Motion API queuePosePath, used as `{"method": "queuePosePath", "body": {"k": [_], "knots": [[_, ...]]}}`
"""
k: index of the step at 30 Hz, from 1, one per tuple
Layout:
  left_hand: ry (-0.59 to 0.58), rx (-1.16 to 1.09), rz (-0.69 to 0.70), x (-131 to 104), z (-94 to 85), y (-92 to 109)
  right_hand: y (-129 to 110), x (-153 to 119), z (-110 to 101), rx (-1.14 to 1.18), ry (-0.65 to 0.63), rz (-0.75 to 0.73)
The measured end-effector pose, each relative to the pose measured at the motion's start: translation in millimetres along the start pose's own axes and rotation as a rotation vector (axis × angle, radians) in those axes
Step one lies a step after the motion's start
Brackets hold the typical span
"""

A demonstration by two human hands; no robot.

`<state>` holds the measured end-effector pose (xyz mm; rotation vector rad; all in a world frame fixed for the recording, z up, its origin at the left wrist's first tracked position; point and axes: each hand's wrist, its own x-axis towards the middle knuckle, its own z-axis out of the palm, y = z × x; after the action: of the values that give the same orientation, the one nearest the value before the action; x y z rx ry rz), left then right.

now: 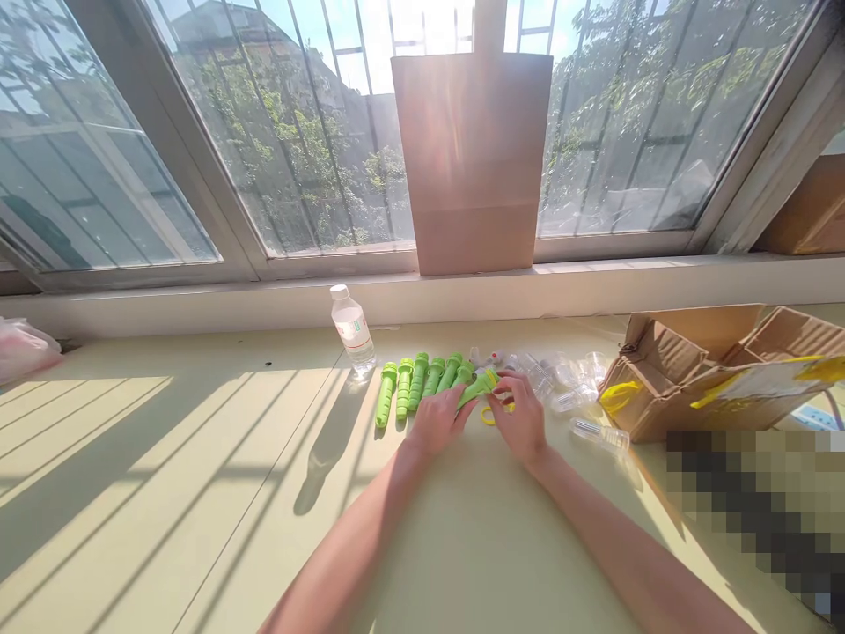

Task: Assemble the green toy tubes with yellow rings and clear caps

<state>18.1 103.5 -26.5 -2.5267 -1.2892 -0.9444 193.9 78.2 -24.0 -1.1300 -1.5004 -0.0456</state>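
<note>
My left hand (pixel 437 417) is closed around a light-green plastic tube (pixel 473 389), which points up and to the right. At the tube's far end is a yellow part (pixel 489 379), and the fingers of my right hand (pixel 521 417) are pinched against it. A yellow ring (pixel 488 416) shows just under the right fingers; whether they touch it I cannot tell. Left of my hands several similar green ribbed tubes (pixel 403 387) lie side by side in a row. Beyond the right hand are several clear plastic cylinders (pixel 599 433) in a loose pile.
A water bottle (pixel 353 330) stands behind the row's left end. On the right sits an open cardboard box (pixel 719 401) with yellow tape. A cardboard sheet (pixel 476 167) leans on the window, and a pinkish plastic bag (pixel 25 350) lies at the far left.
</note>
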Motion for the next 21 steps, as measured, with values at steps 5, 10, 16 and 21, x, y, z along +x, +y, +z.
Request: {"method": "queuePosePath", "body": {"k": [5, 10, 16, 21], "knots": [[-0.028, -0.038, -0.034, 0, -1.0, 0, 0, 0, 0, -0.002, 0.007, -0.002], [-0.017, -0.051, -0.029, 1, -3.2, 0, 0, 1, 0, 0.006, 0.024, -0.028], [0.021, -0.090, -0.034, -1, 1.2, -3, -1, 0, -2, 0.023, 0.037, -0.048], [0.066, -0.068, -0.036, -3, 8.1, -7, -1, 1, -4, 0.053, 0.080, -0.090]]}}
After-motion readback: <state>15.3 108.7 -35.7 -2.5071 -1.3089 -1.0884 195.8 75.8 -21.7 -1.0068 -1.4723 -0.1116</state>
